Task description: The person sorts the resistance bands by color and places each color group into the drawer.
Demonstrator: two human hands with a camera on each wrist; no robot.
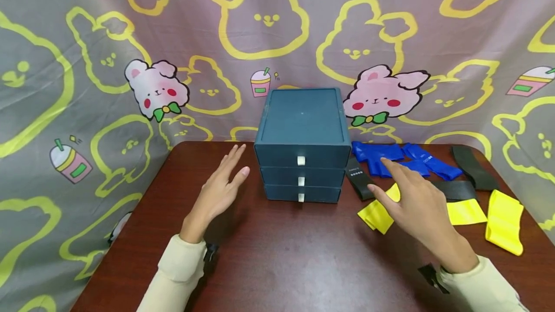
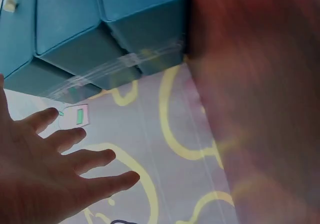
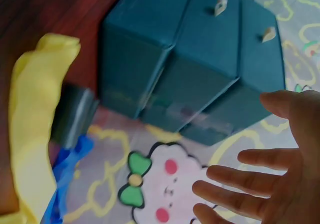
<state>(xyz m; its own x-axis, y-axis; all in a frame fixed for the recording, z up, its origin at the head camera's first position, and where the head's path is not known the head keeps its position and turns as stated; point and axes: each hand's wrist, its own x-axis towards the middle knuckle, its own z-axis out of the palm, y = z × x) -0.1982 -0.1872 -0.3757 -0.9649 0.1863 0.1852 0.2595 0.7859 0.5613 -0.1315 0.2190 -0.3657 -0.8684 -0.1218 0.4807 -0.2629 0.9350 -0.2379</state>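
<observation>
A dark teal box with three stacked drawers [image 1: 302, 155] stands toward the back of the table, each drawer closed and fitted with a small pale pull tab. To its left, my left hand [image 1: 218, 189] is held up with straight fingers, holding nothing. On the other side, my right hand [image 1: 414, 201] hovers with spread fingers over the flat elastic bands. Beneath and around it lie yellow bands [image 1: 505, 223], blue bands [image 1: 438, 163] and dark bands [image 1: 474, 167]. The right wrist view shows a yellow band [image 3: 35, 114] beside the drawer box [image 3: 200, 58].
The brown table [image 1: 299, 259] reaches to a patterned curtain [image 1: 269, 23] behind and at the sides. Clear tape [image 2: 130, 59] runs along the side of the box. Dark straps [image 1: 433, 277] show near the right sleeve.
</observation>
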